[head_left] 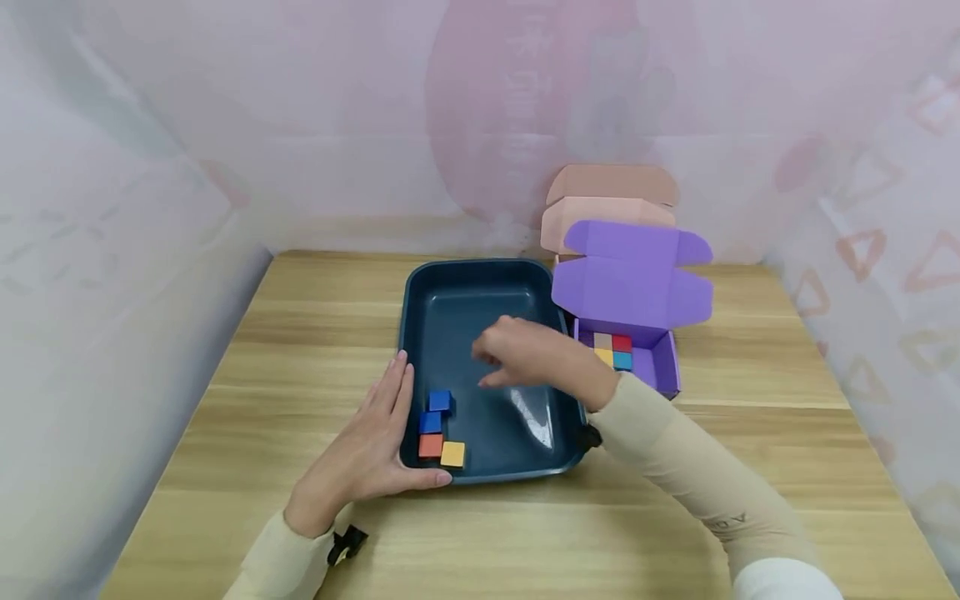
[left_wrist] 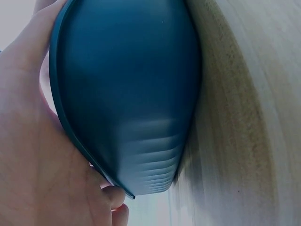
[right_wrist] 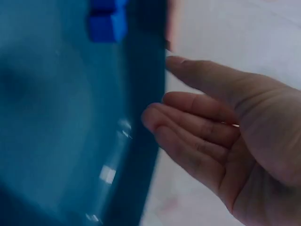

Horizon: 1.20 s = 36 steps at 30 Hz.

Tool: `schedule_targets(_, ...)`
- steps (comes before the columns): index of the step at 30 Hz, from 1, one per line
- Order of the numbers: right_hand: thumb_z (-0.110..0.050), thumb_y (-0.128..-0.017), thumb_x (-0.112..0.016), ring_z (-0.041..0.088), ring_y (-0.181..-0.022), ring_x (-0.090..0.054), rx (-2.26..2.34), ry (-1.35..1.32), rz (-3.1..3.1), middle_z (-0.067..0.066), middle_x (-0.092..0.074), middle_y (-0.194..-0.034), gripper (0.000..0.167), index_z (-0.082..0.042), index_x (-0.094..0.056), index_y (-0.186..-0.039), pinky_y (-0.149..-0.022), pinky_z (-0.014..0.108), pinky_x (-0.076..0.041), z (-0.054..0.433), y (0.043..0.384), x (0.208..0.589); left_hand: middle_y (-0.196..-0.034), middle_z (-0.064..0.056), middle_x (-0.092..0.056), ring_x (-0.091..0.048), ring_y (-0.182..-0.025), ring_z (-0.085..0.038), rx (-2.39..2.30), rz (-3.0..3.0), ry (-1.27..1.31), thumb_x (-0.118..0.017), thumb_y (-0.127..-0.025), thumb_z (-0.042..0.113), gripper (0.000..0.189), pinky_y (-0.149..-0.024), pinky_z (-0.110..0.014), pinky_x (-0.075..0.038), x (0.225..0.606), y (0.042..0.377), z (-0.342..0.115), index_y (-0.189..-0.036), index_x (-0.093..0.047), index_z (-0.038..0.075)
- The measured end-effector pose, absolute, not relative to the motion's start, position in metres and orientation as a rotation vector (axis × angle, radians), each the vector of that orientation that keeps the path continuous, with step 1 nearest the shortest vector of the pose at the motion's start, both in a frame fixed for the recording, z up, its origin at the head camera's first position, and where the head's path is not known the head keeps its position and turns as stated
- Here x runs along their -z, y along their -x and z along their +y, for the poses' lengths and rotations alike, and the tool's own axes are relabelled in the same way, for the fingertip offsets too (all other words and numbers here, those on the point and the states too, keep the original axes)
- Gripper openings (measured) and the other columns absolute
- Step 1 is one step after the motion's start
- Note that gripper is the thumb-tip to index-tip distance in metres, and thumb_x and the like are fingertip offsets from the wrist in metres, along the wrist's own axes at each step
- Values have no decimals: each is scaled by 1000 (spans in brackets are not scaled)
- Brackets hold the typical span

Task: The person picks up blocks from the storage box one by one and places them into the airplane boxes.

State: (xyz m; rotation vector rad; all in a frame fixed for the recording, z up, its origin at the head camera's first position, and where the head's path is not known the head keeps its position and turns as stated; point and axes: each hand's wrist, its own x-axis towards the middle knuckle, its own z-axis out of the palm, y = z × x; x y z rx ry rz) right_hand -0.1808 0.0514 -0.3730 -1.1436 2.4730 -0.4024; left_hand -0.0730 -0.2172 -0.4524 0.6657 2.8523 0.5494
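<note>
A dark blue tray [head_left: 487,333] sits on the table with several small blocks inside its near-left corner. Two blue blocks [head_left: 439,401], an orange block [head_left: 431,446] and a yellow block [head_left: 453,454] are grouped there. My left hand [head_left: 367,446] rests around that corner, fingers straight along the left rim and thumb along the near rim. In the left wrist view the hand lies against the tray's rim [left_wrist: 55,84]. Over the middle of the tray hovers my right hand [head_left: 525,354], holding nothing. The right wrist view shows its fingers [right_wrist: 197,136] loosely bent, thumb apart.
Right of the tray stands an open purple box [head_left: 663,367], its lid [head_left: 633,275] raised. Inside it lie several blocks, among them a red block [head_left: 622,342] and a blue one [head_left: 622,360]. Behind it is an open pale pink box [head_left: 611,183]. Wooden tabletop [head_left: 322,333] surrounds them.
</note>
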Motion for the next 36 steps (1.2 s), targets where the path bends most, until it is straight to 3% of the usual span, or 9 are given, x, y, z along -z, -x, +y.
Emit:
schedule_targets(5, -32, -96, -80, 12, -90, -72, 375, 1096, 2386, 7, -79, -110, 37, -8, -77, -124, -90, 30, -64, 20, 184, 400, -180, -12, 7, -4, -168, -33, -548, 2839, -674, -66, -70, 94, 149, -132, -62, -21, 451, 73, -216, -169, -5, 2)
schedule_targets(13, -40, -91, -84, 8, -77, -66, 257, 1139, 2405, -2, -74, -92, 33, -13, -79, -109, -73, 23, -59, -3, 184, 425, -180, -13, 6, -4, -168, -32, -565, 2829, -676, -65, -71, 94, 148, -131, -63, -22, 452, 71, -217, -169, -4, 2)
schedule_targets(19, -38, -93, -83, 7, -68, -62, 285, 1141, 2401, -6, -67, -76, 24, -15, -77, -97, -64, 21, -51, -4, 184, 431, -180, -13, 6, -4, -168, -32, -562, 2835, -687, -65, -71, 94, 147, -131, -63, -23, 451, 72, -217, -169, -5, 3)
schedule_targets(22, -34, -93, -82, 7, -66, -61, 309, 1129, 2395, -5, -66, -75, 21, -15, -78, -98, -62, 21, -50, -2, 185, 433, -180, -14, 5, -5, -168, -33, -560, 2835, -693, -65, -71, 94, 148, -130, -63, -24, 452, 72, -217, -169, -5, 2)
schedule_targets(27, -28, -94, -81, 6, -71, -65, 386, 1111, 2396, -3, -72, -85, 23, -12, -79, -111, -67, 19, -57, 5, 184, 431, -180, -14, 6, -5, -168, -33, -540, 2837, -682, -65, -70, 95, 148, -131, -62, -23, 452, 72, -215, -169, -6, 1)
schedule_targets(36, -23, -95, -80, 8, -88, -72, 554, 1092, 2412, 2, -79, -102, 25, -10, -79, -116, -85, 24, -64, 29, 184, 414, -180, -12, 7, -6, -168, -33, -539, 2837, -667, -63, -70, 96, 149, -131, -61, -23, 451, 72, -217, -169, -6, 2)
